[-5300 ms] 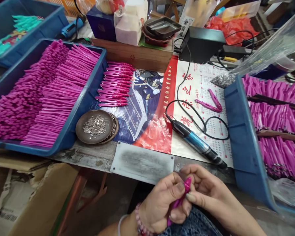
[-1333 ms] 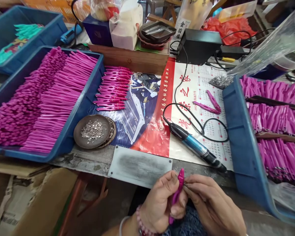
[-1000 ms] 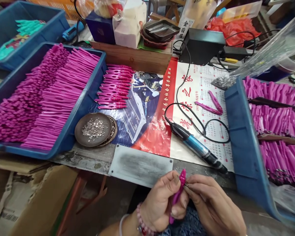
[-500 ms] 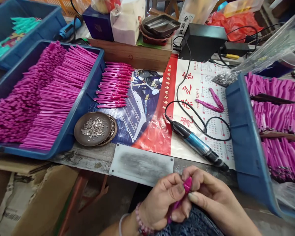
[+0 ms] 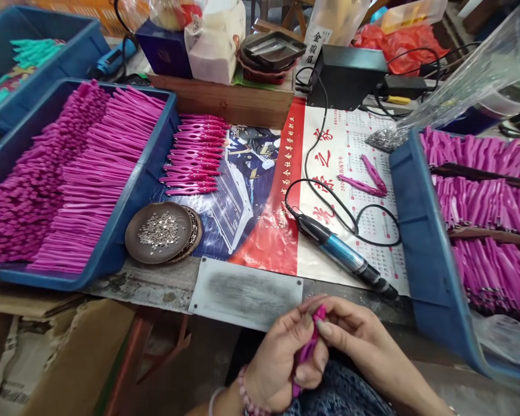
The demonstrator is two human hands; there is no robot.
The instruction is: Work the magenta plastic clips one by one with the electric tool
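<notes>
Above my lap, in front of the table edge, my left hand (image 5: 288, 349) is closed round a slim magenta plastic piece (image 5: 307, 351), its thumb near the top end. My right hand (image 5: 351, 332) pinches that same upper end with thumb and fingertips. Fingers cover much of the piece, so its exact kind is hidden. Nearest on the table are a grey metal plate (image 5: 247, 293) with a worn dark patch and a blue and black electric screwdriver (image 5: 344, 254). A brown dish (image 5: 158, 232) of small metal discs or washers stands farther left.
A blue bin (image 5: 132, 199) of magenta pieces stands at left, another blue bin (image 5: 433, 260) at right. Magenta pieces lie in a row (image 5: 195, 153) on the poster. A V-shaped magenta piece (image 5: 375, 176) lies near the looping cable (image 5: 325, 115). A black box (image 5: 346, 75) stands behind.
Both hands have shifted slightly left with the magenta piece, which is turned more upright. My right thumb has moved up to its top end. The whole view has also shifted a little.
</notes>
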